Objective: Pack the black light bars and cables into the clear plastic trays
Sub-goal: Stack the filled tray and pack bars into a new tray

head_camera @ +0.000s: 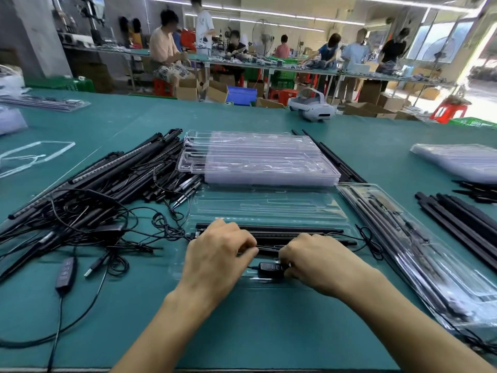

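Lower centre: left hand (219, 254) pinches a thin cable (269, 247) over light bars (295, 230) seated in the clear tray (269, 205); right hand (312, 261), fingers curled, grips the inline controller (270, 268).

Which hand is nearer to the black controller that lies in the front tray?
Right. The right hand holds the controller at its right end with curled fingers. The left hand is on the controller's left side, fingers curled, and does not touch it.
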{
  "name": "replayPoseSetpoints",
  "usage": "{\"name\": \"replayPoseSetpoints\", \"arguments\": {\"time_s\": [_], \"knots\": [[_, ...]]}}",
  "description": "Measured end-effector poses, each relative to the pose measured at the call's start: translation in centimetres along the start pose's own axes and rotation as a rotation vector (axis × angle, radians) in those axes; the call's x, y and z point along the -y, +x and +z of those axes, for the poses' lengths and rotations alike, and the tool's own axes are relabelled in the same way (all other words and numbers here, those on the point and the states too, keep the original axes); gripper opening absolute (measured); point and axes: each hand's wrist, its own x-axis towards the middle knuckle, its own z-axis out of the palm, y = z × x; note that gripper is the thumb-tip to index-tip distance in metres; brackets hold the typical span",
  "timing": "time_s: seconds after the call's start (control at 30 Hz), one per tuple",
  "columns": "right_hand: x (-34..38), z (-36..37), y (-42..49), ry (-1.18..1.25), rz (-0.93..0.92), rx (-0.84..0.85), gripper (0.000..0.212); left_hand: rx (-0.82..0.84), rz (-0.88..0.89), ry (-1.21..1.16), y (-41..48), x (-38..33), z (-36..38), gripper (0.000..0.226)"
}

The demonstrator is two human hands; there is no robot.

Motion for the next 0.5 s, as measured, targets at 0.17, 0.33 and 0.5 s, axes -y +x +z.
{"name": "replayPoseSetpoints", "arguments": {"time_s": [0.17,0.33,0.5], "knots": [[0.3,0.5,-0.1,0.034,-0.011,-0.021,0.02,0.32,-0.174,-0.109,0.1,1.9,0.7,0.024],[-1.4,1.5,-0.7,0.386,0.022,-0.025,0.02,0.361,-0.273,-0.262,-0.2,2.5,0.8,0.014],[-2.3,2.8,-1.2,0.711,0.087,-0.146,0.008,0.455,-0.325,-0.254,0.3,1.8,1.1,0.017]]}}
